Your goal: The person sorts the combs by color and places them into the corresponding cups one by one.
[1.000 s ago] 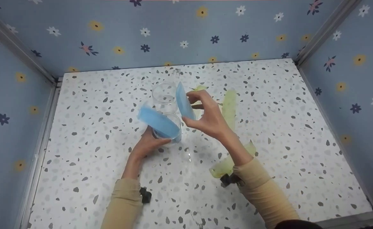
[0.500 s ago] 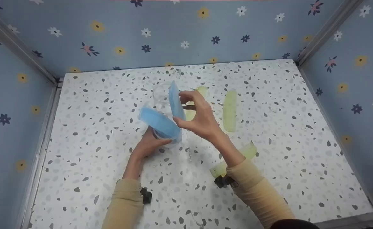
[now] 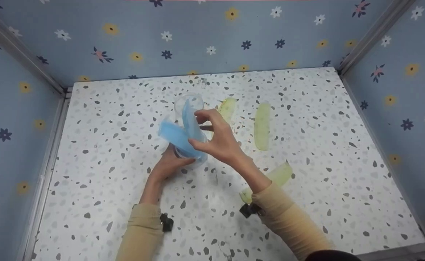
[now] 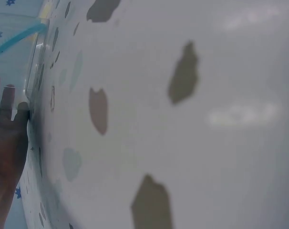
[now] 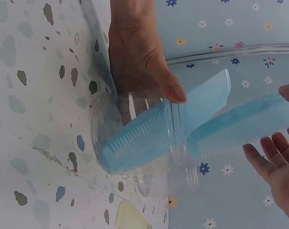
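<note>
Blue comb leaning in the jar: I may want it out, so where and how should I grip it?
I'd likely pinch the leaning comb by its upper end, from above on the person's left: that end sticks out past the rim of the jar, tilted away from the second comb in the right hand.

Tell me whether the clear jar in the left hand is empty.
Not empty: in the right wrist view, a ribbed blue piece slants inside the clear jar, its upper end sticking out.
</note>
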A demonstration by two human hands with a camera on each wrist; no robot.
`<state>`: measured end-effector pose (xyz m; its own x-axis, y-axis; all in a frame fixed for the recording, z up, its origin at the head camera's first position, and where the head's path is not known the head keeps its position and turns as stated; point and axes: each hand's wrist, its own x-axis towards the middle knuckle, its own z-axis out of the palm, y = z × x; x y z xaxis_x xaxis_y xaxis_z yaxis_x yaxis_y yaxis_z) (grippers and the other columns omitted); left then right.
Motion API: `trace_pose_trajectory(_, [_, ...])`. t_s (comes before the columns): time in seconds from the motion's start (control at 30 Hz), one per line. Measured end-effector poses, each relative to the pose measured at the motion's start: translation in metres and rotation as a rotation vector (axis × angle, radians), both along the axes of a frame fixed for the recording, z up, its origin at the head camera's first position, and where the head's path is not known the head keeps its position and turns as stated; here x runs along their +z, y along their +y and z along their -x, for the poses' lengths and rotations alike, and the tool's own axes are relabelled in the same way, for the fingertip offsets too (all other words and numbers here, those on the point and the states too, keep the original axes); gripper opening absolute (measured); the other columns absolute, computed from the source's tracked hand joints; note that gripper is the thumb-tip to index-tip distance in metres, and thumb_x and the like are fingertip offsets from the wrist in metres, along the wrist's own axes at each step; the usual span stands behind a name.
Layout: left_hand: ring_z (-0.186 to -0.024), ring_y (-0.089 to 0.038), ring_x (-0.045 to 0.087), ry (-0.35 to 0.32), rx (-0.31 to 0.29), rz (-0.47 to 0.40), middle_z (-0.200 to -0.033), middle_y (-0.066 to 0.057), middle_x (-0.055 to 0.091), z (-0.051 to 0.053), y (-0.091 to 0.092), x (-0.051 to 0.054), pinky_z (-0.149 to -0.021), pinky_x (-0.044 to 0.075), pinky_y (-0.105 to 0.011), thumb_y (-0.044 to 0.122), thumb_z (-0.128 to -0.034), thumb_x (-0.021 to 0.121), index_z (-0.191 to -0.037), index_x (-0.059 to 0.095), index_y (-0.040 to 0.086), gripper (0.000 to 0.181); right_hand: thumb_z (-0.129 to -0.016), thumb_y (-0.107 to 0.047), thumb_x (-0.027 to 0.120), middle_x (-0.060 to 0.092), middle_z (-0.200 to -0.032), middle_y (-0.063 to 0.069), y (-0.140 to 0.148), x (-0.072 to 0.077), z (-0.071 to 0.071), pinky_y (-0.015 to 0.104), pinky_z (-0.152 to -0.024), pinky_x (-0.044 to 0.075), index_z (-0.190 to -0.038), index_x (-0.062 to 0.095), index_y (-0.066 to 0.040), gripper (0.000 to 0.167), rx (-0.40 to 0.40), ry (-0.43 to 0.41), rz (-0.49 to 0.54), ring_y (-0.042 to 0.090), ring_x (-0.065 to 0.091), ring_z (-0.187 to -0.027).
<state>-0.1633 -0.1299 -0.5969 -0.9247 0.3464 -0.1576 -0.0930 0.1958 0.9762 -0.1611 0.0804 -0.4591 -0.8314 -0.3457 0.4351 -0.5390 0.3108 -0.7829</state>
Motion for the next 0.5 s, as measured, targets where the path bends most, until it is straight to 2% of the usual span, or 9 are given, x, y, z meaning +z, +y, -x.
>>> trace_pose_trajectory(0.17, [-0.155, -0.028, 0.031, 0.028, 0.008, -0.023, -0.165, 0.0, 0.031, 0.0, 0.0, 0.0, -0.132, 0.02, -0.053, 0.024, -0.082, 0.085, -0.163, 0.011, 0.03, 0.11, -0.084, -0.019, 0.083, 0.06, -0.131, 0.009, -0.009, -0.004, 0.0, 0.031, -0.097, 0.061, -0.14, 0.053, -0.006, 0.065, -0.007, -0.018, -0.011, 0.016, 0.063, -0.116])
trace_pose_trajectory(0.37, [-0.151, -0.028, 0.037, 0.003, 0.015, -0.036, -0.159, 0.0, 0.037, -0.001, 0.001, 0.001, -0.131, 0.023, -0.053, 0.022, -0.0818, 0.085, -0.161, 0.015, 0.03, 0.106, -0.084, -0.019, 0.083, 0.059, -0.133, 0.011, -0.017, -0.008, 0.0, 0.033, -0.096, 0.062, -0.139, 0.052, -0.003, 0.064, -0.015, -0.026, -0.044, 0.019, 0.063, -0.116])
trace_pose_trajectory(0.5, [-0.149, -0.03, 0.039, -0.008, 0.022, -0.033, -0.157, -0.002, 0.039, -0.002, 0.002, 0.002, -0.13, 0.026, -0.054, 0.022, -0.0808, 0.086, -0.16, 0.017, 0.029, 0.105, -0.085, -0.019, 0.082, 0.06, -0.13, 0.011, -0.019, -0.011, 0.0, 0.027, -0.096, 0.061, -0.139, 0.052, -0.005, 0.064, -0.026, -0.034, -0.08, 0.019, 0.063, -0.116])
